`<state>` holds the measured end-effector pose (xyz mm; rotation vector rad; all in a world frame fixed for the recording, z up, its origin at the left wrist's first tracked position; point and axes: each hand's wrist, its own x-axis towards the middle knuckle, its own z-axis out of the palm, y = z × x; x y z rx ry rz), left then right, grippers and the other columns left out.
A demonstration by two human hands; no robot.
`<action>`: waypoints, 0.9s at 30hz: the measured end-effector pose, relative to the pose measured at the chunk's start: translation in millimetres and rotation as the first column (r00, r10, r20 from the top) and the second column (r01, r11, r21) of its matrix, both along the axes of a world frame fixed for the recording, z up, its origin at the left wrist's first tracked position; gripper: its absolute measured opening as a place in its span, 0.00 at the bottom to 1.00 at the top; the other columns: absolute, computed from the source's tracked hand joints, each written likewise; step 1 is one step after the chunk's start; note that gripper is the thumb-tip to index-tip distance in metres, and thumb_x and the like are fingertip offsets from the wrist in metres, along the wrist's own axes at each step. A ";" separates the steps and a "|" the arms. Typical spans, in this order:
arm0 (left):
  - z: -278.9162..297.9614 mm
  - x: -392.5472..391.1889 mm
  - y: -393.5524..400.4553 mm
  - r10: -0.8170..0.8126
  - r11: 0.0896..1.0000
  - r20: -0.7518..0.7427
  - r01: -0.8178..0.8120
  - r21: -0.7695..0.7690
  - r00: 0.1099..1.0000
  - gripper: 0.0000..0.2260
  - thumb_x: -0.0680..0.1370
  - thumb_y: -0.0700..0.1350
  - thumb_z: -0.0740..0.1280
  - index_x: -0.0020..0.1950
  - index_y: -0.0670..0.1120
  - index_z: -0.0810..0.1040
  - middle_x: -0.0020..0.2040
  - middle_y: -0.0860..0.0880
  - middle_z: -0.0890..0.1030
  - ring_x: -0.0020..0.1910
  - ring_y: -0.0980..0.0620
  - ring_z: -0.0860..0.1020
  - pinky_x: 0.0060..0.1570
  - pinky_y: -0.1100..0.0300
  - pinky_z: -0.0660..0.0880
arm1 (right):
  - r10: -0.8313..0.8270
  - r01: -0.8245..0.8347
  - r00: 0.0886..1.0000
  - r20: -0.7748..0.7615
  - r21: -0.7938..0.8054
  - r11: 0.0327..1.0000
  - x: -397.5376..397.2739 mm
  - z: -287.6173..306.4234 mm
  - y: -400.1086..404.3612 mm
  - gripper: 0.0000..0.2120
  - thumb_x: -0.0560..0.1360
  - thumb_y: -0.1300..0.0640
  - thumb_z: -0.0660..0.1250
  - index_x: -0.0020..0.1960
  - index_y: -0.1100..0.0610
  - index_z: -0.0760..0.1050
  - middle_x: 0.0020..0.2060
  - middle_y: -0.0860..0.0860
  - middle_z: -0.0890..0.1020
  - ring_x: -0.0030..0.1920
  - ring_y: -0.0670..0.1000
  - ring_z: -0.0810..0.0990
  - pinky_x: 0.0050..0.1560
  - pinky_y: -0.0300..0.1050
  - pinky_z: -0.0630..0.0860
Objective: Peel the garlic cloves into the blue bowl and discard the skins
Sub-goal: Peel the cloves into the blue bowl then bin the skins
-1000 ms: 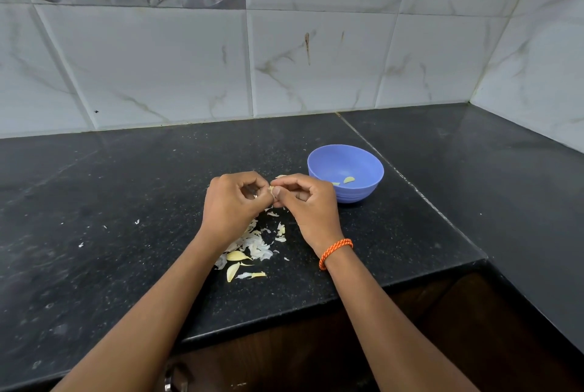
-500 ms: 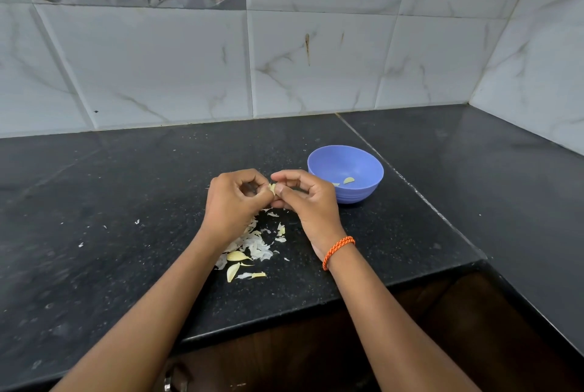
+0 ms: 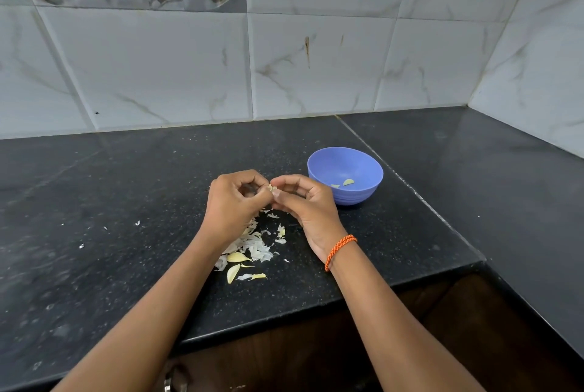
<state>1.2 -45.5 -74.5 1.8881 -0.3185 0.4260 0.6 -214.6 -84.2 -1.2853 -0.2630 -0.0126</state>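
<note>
Above the black counter my left hand (image 3: 235, 202) and my right hand (image 3: 303, 202) meet fingertip to fingertip, both pinching one small pale garlic clove (image 3: 271, 187). Most of the clove is hidden by the fingers. Just right of my right hand stands the blue bowl (image 3: 346, 175), with two peeled cloves (image 3: 347, 182) lying inside it. Beneath my hands a heap of white and yellowish garlic skins (image 3: 252, 246) is spread on the counter. An orange band circles my right wrist.
The black granite counter (image 3: 126, 202) ends in a front edge close to my forearms, and a second slab joins it on the right. Tiled walls close the back and the right side. A few skin flecks (image 3: 137, 222) lie to the left.
My hands have lifted slightly and shifted their fingers around the clove; the bowl and the skin heap stay where they were.
</note>
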 end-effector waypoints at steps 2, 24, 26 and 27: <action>-0.4 0.1 0.4 -0.014 1.000 0.007 0.014 -0.017 1.000 0.06 0.78 0.42 0.75 0.41 0.49 0.86 0.35 0.47 0.85 0.33 0.38 0.78 0.34 0.44 0.76 | -0.022 0.022 1.000 0.001 -0.010 1.000 0.1 0.2 0.1 0.09 0.78 0.68 0.74 0.58 0.65 0.84 0.51 0.61 0.88 0.53 0.56 0.88 0.52 0.45 0.84; -4.3 2.6 11.2 0.150 0.894 0.103 -0.179 0.412 0.983 0.05 0.79 0.51 0.70 0.47 0.60 0.84 0.40 0.62 0.84 0.40 0.58 0.82 0.40 0.56 0.79 | -0.226 0.289 0.933 0.281 -0.206 0.935 -1.3 -5.1 0.9 0.07 0.82 0.67 0.69 0.57 0.64 0.84 0.46 0.56 0.89 0.45 0.53 0.89 0.45 0.44 0.86; -7.7 3.7 13.8 0.120 0.855 0.131 -0.169 0.491 0.984 0.08 0.79 0.48 0.69 0.50 0.62 0.84 0.45 0.64 0.83 0.45 0.59 0.79 0.41 0.56 0.78 | -0.277 0.352 0.909 0.313 -0.217 0.910 -1.0 -6.2 1.8 0.07 0.82 0.67 0.69 0.57 0.63 0.85 0.46 0.54 0.88 0.44 0.51 0.89 0.43 0.43 0.85; -9.6 4.4 14.0 0.108 0.840 0.152 -0.172 0.514 0.982 0.09 0.79 0.48 0.68 0.51 0.62 0.85 0.46 0.64 0.82 0.47 0.59 0.76 0.40 0.56 0.76 | -0.297 0.382 0.895 0.334 -0.228 0.895 -0.7 -6.7 1.9 0.07 0.82 0.67 0.69 0.57 0.63 0.85 0.47 0.54 0.88 0.44 0.51 0.89 0.42 0.42 0.85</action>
